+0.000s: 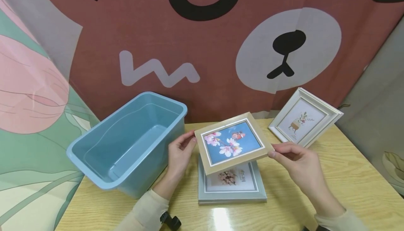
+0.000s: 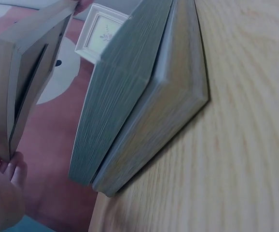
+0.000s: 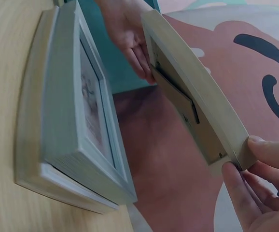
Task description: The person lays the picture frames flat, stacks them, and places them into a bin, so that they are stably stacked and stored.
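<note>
Both hands hold a gold picture frame (image 1: 206, 159) with a photo of pink blossoms and a bird on blue. Its left corner is pinched by my left hand (image 1: 179, 155), its right corner by my right hand (image 1: 301, 166). The frame is tilted above a grey-blue picture frame (image 1: 231, 196), hiding the upper part of it. In the right wrist view the held frame's back and stand flap (image 3: 175, 94) show. Beneath the grey-blue frame lies another frame (image 2: 154, 116) with a light wood-coloured side; its front is covered.
A blue plastic bin (image 1: 151, 167) stands at the left of the wooden table (image 1: 347, 189), with no contents visible inside. At the back right, a white picture frame (image 1: 325, 122) stands propped up. Behind the table hangs a printed cloth (image 1: 214, 48).
</note>
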A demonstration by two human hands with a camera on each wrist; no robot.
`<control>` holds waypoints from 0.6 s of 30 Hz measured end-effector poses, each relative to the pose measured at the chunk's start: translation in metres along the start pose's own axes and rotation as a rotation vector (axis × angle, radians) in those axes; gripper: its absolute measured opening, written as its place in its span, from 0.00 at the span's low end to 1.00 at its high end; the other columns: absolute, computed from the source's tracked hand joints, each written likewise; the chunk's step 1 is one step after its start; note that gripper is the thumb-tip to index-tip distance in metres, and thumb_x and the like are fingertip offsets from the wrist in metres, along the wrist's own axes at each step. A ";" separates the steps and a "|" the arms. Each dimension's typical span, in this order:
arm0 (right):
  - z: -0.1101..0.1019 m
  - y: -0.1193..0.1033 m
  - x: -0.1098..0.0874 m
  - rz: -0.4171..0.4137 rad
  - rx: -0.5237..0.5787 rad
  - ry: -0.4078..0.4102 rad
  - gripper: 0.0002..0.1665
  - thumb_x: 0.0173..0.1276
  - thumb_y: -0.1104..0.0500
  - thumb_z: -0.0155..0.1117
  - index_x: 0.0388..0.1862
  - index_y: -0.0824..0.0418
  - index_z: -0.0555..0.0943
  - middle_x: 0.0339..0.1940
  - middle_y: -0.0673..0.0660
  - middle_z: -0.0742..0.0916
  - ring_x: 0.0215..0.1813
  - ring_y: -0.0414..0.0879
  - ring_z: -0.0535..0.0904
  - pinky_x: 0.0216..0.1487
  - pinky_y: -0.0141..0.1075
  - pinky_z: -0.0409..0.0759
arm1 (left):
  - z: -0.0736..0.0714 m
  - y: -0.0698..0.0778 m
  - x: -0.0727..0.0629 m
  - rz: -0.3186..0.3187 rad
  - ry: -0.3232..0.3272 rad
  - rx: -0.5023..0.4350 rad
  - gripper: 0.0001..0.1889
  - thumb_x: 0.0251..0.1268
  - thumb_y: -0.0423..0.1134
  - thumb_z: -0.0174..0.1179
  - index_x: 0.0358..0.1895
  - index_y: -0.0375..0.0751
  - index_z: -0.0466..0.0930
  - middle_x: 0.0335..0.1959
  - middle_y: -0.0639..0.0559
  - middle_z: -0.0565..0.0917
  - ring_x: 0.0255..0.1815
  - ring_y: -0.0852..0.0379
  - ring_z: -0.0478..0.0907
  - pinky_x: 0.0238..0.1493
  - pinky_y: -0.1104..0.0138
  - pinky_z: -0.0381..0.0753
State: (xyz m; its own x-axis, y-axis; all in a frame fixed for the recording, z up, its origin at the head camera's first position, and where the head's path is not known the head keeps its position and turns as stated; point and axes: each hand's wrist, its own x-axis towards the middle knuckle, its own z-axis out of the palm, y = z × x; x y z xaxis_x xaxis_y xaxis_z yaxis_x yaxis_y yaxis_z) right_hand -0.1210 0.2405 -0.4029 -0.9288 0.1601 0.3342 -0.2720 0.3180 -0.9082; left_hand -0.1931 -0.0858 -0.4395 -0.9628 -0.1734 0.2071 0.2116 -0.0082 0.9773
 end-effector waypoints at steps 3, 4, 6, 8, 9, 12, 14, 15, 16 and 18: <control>0.002 0.000 -0.006 -0.011 -0.017 0.011 0.07 0.59 0.77 0.79 0.36 0.74 0.89 0.39 0.36 0.93 0.41 0.29 0.89 0.43 0.21 0.87 | -0.001 0.000 -0.001 0.013 -0.020 0.016 0.17 0.72 0.24 0.62 0.61 0.21 0.83 0.61 0.27 0.87 0.59 0.42 0.88 0.55 0.78 0.85; 0.002 0.000 -0.008 -0.016 -0.023 0.016 0.07 0.59 0.77 0.79 0.36 0.74 0.89 0.38 0.36 0.93 0.41 0.29 0.89 0.43 0.21 0.87 | -0.001 0.001 -0.001 0.014 -0.027 0.019 0.18 0.72 0.23 0.62 0.62 0.21 0.83 0.61 0.27 0.86 0.61 0.38 0.87 0.55 0.78 0.85; 0.004 0.000 -0.012 -0.021 -0.035 0.024 0.07 0.58 0.77 0.79 0.35 0.74 0.90 0.38 0.35 0.93 0.41 0.29 0.89 0.43 0.21 0.87 | -0.002 0.001 -0.001 0.019 -0.044 0.028 0.18 0.72 0.23 0.62 0.62 0.21 0.82 0.61 0.26 0.86 0.62 0.34 0.86 0.55 0.79 0.84; 0.005 0.000 -0.016 -0.018 -0.055 0.028 0.07 0.59 0.76 0.80 0.35 0.73 0.90 0.38 0.34 0.92 0.42 0.28 0.89 0.42 0.21 0.87 | -0.003 0.002 -0.001 0.024 -0.062 0.037 0.19 0.72 0.23 0.63 0.63 0.20 0.82 0.61 0.25 0.86 0.63 0.33 0.85 0.56 0.79 0.84; 0.006 0.000 -0.017 -0.012 -0.055 0.028 0.07 0.59 0.76 0.80 0.35 0.73 0.90 0.38 0.34 0.92 0.42 0.28 0.89 0.42 0.21 0.87 | -0.004 0.002 -0.001 0.027 -0.071 0.041 0.19 0.72 0.23 0.63 0.63 0.20 0.81 0.61 0.25 0.86 0.63 0.32 0.85 0.57 0.78 0.84; 0.010 0.001 -0.023 -0.008 -0.066 0.024 0.06 0.59 0.76 0.80 0.35 0.72 0.91 0.38 0.34 0.92 0.41 0.27 0.89 0.41 0.21 0.87 | -0.005 0.003 -0.001 0.036 -0.095 0.051 0.19 0.72 0.24 0.62 0.64 0.19 0.81 0.62 0.25 0.85 0.64 0.32 0.85 0.58 0.78 0.84; 0.012 0.002 -0.027 -0.018 -0.076 0.024 0.06 0.59 0.76 0.80 0.34 0.71 0.91 0.37 0.34 0.92 0.41 0.27 0.89 0.41 0.21 0.87 | -0.005 0.002 0.000 0.037 -0.109 0.055 0.20 0.73 0.24 0.62 0.64 0.19 0.80 0.63 0.24 0.85 0.65 0.32 0.84 0.59 0.78 0.83; 0.013 0.002 -0.028 -0.025 -0.083 0.026 0.06 0.59 0.76 0.80 0.34 0.71 0.91 0.37 0.34 0.92 0.40 0.26 0.89 0.40 0.21 0.87 | -0.006 0.003 0.000 0.038 -0.116 0.054 0.20 0.73 0.24 0.62 0.65 0.19 0.80 0.63 0.24 0.84 0.65 0.32 0.84 0.59 0.78 0.83; 0.013 0.003 -0.030 -0.032 -0.093 0.028 0.06 0.58 0.76 0.80 0.33 0.70 0.91 0.37 0.34 0.92 0.40 0.26 0.89 0.40 0.21 0.87 | -0.007 0.003 0.000 0.036 -0.124 0.054 0.20 0.72 0.24 0.62 0.65 0.19 0.79 0.63 0.24 0.84 0.65 0.32 0.84 0.59 0.78 0.83; 0.015 0.004 -0.033 -0.043 -0.116 0.032 0.07 0.57 0.76 0.81 0.32 0.68 0.92 0.37 0.33 0.92 0.40 0.25 0.88 0.40 0.20 0.86 | -0.008 0.003 0.000 0.039 -0.142 0.049 0.21 0.72 0.23 0.61 0.66 0.18 0.79 0.64 0.24 0.84 0.67 0.31 0.83 0.60 0.78 0.83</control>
State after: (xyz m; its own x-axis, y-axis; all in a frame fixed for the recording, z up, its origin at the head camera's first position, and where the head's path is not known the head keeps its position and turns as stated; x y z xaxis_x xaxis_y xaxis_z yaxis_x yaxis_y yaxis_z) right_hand -0.0953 0.2228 -0.4210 -0.9080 0.1732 0.3815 -0.2783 0.4311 -0.8583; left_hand -0.1915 -0.0935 -0.4373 -0.9690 -0.0311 0.2452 0.2437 0.0449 0.9688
